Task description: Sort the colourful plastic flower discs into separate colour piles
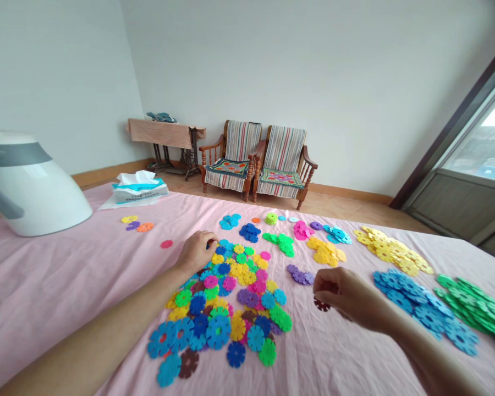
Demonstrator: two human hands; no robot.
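Note:
A mixed heap of flower-shaped plastic discs point(218, 297) in many colours lies in front of me on a pink cloth point(124, 264). At the heap's far left edge is my left hand point(196, 252), fingers curled; whatever they grip is hidden. My right hand point(340, 291) is to the right of the heap, its fingers pinched at a dark brown disc point(322, 305) close to the cloth. Just beyond that hand are purple discs point(300, 274). Single-colour groups lie farther back: yellow point(325, 252), green point(281, 243), dark blue point(249, 232) and pink point(303, 230).
Large blue point(424, 308), green point(474, 308) and yellow point(391, 250) disc piles lie at the right. A white kettle point(45, 187) stands at the far left beside a tissue pack point(140, 188). Loose discs point(145, 227) lie near them. Two wooden chairs stand beyond the table.

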